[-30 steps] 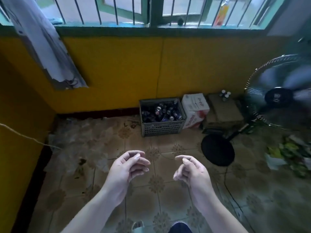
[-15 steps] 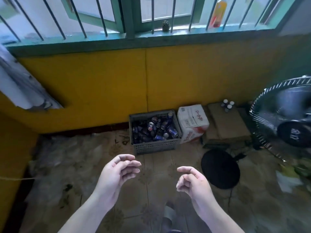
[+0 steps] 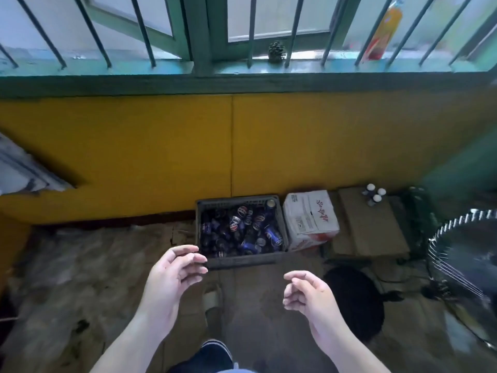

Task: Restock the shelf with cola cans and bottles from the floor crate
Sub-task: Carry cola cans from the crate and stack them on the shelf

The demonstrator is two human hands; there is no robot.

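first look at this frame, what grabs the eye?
The dark grey plastic crate full of blue cola cans, at the foot of the bright yellow wall. Next, the white cardboard box beside it, and the orange drink bottle up on the teal window sill.

1. I see a dull grey plastic crate holding glossy metal cans.
2. The white box looks like smooth printed cardboard.
3. My view shows the fan grille as shiny metal wire.
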